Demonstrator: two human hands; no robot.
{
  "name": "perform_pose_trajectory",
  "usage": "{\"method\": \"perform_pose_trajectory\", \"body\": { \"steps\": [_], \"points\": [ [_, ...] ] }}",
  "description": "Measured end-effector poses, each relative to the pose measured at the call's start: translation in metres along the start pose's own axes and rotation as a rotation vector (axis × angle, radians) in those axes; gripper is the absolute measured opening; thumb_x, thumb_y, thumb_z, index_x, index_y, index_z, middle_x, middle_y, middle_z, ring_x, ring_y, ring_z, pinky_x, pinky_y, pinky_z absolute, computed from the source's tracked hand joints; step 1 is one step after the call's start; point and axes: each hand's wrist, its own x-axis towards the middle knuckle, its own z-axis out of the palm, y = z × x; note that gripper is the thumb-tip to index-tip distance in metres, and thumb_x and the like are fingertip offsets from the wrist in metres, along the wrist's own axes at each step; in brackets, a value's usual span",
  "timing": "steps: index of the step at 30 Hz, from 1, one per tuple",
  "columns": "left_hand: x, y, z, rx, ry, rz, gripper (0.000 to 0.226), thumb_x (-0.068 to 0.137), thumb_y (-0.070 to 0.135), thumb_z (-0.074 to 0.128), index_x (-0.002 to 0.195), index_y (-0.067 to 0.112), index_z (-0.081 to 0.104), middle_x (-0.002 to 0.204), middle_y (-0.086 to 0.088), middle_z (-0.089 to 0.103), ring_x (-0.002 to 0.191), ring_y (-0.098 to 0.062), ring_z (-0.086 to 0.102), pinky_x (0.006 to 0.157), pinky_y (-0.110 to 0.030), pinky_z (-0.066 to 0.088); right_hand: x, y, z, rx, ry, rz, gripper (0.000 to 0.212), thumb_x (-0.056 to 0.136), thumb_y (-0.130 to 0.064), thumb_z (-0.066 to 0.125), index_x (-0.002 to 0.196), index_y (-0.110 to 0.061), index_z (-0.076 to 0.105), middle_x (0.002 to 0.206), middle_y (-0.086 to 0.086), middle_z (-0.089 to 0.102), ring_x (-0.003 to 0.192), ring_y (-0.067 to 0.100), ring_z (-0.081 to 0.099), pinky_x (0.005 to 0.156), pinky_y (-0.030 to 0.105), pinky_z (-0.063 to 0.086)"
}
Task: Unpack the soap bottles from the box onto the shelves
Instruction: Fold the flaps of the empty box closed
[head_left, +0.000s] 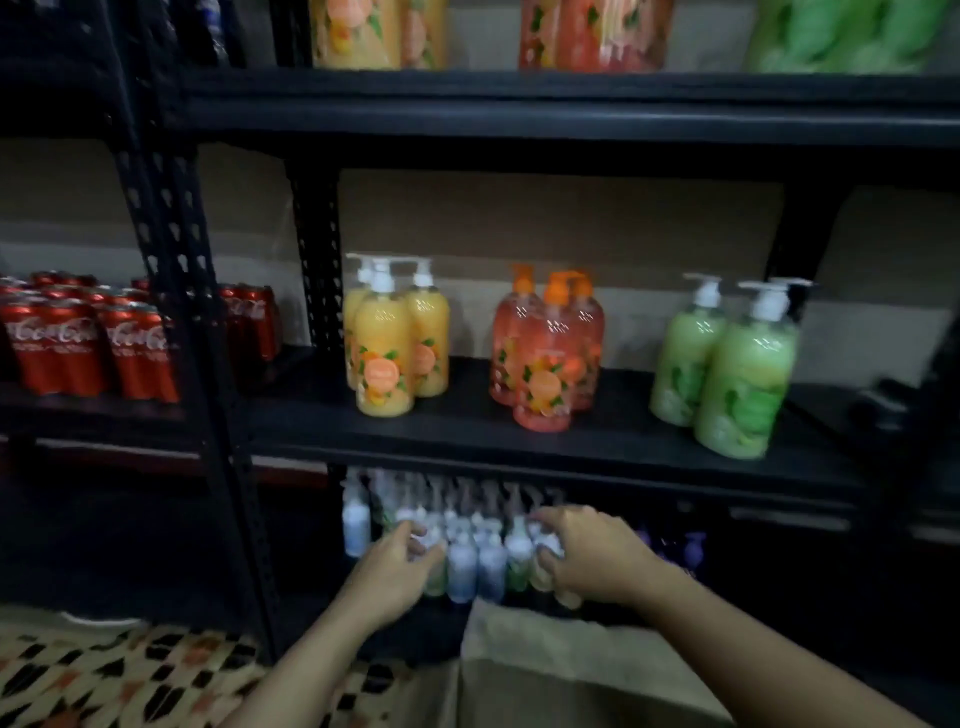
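Head view, left hand (389, 571): lower centre of the frame, fingers curled in among the pump tops; motion blur hides whether it actually holds one.
Head view, right hand (592, 558): just right of it, fingers and thumb curled round a yellowish bottle (543, 579).
Soap bottles: the small soap bottles (475, 558) stand tightly packed on the lower shelf (410, 631); a beige flap below, probably the box (540, 654), lies at bottom centre.
Risk, toppling: the bottles touch one another, so a knock from either wrist would likely tip a row.
Risk, snagging: the pump spouts stand close under the middle shelf (519, 447); lifting one too high could catch it there.
Risk, grip: a hold on a pump top alone may slip.
Surface: dark metal racking, with large pump bottles (540, 364) in yellow, orange and green groups on the middle shelf.
Room: dim; cola cans (78, 343) at left, a pale wall (545, 223) behind, patterned floor covering (130, 670) at lower left.
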Motion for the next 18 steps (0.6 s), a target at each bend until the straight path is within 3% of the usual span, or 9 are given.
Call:
{"method": "perform_pose_trajectory", "body": {
  "steps": [4, 7, 10, 14, 18],
  "points": [
    [-0.048, -0.005, 0.035, 0.159, -0.224, -0.029, 0.053, 0.094, 0.053, 0.049, 0.136, 0.020, 0.046, 0.129, 0.002, 0.056, 0.112, -0.016, 0.056, 0.085, -0.025, 0.046, -0.090, 0.047, 0.026, 0.013, -0.004, 0.237, 0.041, 0.091, -0.044, 0.046, 0.130, -0.034, 0.051, 0.121, 0.002, 0.066, 0.109, 0.031, 0.063, 0.085, 0.038, 0.050],
    [-0.069, -0.009, 0.058, 0.201, -0.237, -0.086, 0.059, 0.094, 0.055, 0.048, 0.139, 0.018, 0.044, 0.133, -0.001, 0.055, 0.115, -0.019, 0.055, 0.081, -0.027, 0.043, -0.149, 0.079, 0.053, 0.119, -0.054, 0.388, 0.042, 0.091, -0.042, 0.050, 0.131, -0.031, 0.052, 0.118, -0.003, 0.064, 0.109, 0.023, 0.061, 0.084, 0.036, 0.051],
    [-0.085, -0.018, 0.089, 0.253, -0.218, -0.115, 0.058, 0.095, 0.053, 0.047, 0.138, 0.015, 0.043, 0.137, -0.005, 0.051, 0.120, -0.023, 0.051, 0.088, -0.031, 0.043, -0.193, 0.099, 0.084, 0.190, -0.096, 0.473, 0.049, 0.092, -0.043, 0.053, 0.138, -0.027, 0.048, 0.127, 0.001, 0.054, 0.116, 0.023, 0.056, 0.093, 0.038, 0.050],
    [-0.097, -0.050, 0.122, 0.342, -0.198, -0.221, 0.075, 0.091, 0.056, 0.051, 0.150, 0.017, 0.025, 0.150, -0.005, 0.040, 0.131, -0.028, 0.044, 0.102, -0.035, 0.041, -0.231, 0.110, 0.125, 0.257, -0.095, 0.618, 0.067, 0.092, -0.050, 0.053, 0.150, -0.025, 0.029, 0.145, 0.010, 0.042, 0.128, 0.031, 0.048, 0.100, 0.040, 0.044],
    [-0.103, -0.079, 0.141, 0.320, -0.253, -0.330, 0.079, 0.090, 0.055, 0.053, 0.151, 0.022, 0.017, 0.137, -0.011, 0.053, 0.116, -0.031, 0.056, 0.090, -0.034, 0.048, -0.244, 0.110, 0.154, 0.449, -0.119, 0.840, 0.084, 0.091, -0.052, 0.057, 0.156, -0.019, 0.013, 0.155, 0.014, 0.031, 0.137, 0.034, 0.041, 0.106, 0.045, 0.041]
  ]
}}
